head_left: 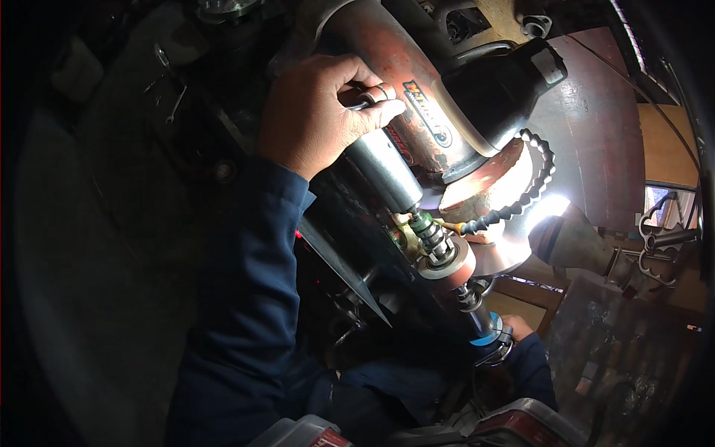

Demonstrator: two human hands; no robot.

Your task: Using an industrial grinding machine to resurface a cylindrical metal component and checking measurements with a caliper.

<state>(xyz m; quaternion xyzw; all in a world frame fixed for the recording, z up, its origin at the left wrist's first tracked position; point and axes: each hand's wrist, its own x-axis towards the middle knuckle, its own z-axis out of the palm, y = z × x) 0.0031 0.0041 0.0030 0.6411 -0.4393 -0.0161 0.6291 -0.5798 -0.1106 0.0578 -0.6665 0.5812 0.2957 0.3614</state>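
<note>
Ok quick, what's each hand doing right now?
Left hand: closed around the metal handle beside the rusty machine housing.
Right hand: mostly hidden at the lower end of the shaft; grip cannot be told.

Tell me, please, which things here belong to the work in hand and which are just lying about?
In hand: left hand gripping the steel handle; right hand at the lower end of the shaft; segmented coolant hose.
Lying about: spanners on the dark surface; scissor-like tools at right.
</note>
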